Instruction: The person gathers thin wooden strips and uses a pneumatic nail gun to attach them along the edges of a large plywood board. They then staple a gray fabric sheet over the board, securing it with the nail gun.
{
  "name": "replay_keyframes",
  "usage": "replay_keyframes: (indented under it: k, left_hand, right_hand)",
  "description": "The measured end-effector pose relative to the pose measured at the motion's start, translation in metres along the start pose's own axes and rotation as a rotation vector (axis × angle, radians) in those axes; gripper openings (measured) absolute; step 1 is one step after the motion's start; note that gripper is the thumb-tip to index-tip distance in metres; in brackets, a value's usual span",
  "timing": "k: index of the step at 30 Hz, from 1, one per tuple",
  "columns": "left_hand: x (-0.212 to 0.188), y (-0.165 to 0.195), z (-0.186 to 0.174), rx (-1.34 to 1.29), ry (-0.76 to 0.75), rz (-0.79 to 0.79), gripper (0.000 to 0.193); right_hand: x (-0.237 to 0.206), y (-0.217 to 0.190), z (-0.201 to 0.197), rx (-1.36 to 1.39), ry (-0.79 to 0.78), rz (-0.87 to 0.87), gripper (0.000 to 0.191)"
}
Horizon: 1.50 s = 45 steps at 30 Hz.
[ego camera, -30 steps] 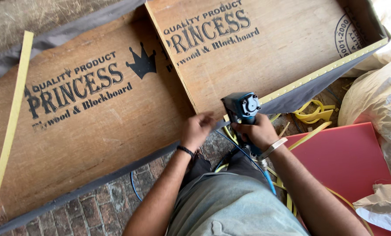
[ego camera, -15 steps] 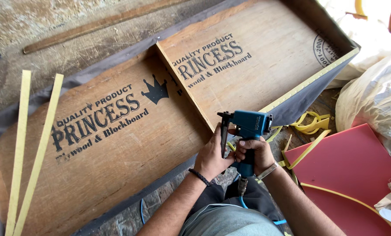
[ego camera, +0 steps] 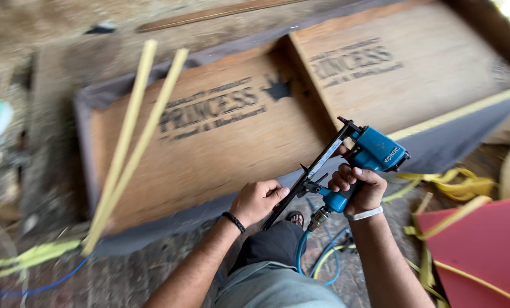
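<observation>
My right hand [ego camera: 358, 187] grips the handle of a blue pneumatic nail gun [ego camera: 373, 153], tilted with its head up to the right. A hose [ego camera: 302, 251] runs from the handle's base down toward my lap. My left hand [ego camera: 257, 199] holds the lower end of the gun's long black magazine [ego camera: 306, 179], fingers curled around it. Behind the tool lies a large plywood panel [ego camera: 220, 142] with a grey laminate edge and printed lettering.
Two pale yellow strips [ego camera: 135, 137] lean across the panel's left part. A red sheet [ego camera: 483, 251] lies at the lower right, with yellow strip scraps [ego camera: 454, 185] beside it. A blue cable [ego camera: 44, 285] and more scraps lie on the brick floor at the lower left.
The view has swung left and down. The nail gun has been lifted off the panel's edge and tilted; my left hand has come onto its magazine.
</observation>
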<state>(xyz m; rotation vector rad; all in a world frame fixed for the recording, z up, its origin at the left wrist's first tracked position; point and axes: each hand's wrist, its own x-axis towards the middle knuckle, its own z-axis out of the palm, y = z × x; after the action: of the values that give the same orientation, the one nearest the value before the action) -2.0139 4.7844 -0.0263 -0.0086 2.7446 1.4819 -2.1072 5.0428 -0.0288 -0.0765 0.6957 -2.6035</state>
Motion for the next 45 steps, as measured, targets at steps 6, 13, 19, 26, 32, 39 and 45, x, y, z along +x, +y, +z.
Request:
replay_keyframes:
  k: [6,13,19,26,32,39,45]
  left_hand:
    - [-0.093,-0.059,-0.102,-0.148,0.098,-0.292,0.026]
    - [-0.158,-0.148,-0.226,-0.293,0.406,-0.328,0.020]
    - [-0.208,-0.291,-0.339,-0.408,0.770,-0.470,0.018]
    - [-0.257,-0.468,-0.442,-0.453,0.742,-0.620,0.014]
    - [-0.267,-0.556,-0.533,-0.515,0.771,-0.817,0.017]
    - [-0.287,-0.595,-0.586,-0.668,0.967,-0.731,0.013]
    - [-0.315,-0.582,-0.589,-0.643,0.992,-0.757,0.011]
  right_hand:
    - [-0.001,0.109,0.104,-0.283,-0.046,0.093,0.059]
    - [0.033,0.246,0.235,-0.697,-0.102,0.301,0.047]
    - [0.103,0.419,0.287,-1.192,-0.155,0.400,0.024]
    - [0.143,0.559,0.330,-1.300,-0.015,0.536,0.023]
    - [0.162,0.623,0.388,-0.818,0.155,0.625,0.019]
    - [0.193,0.691,0.416,-0.698,0.145,0.539,0.024]
    - [0.194,0.702,0.412,-0.565,0.098,0.564,0.036]
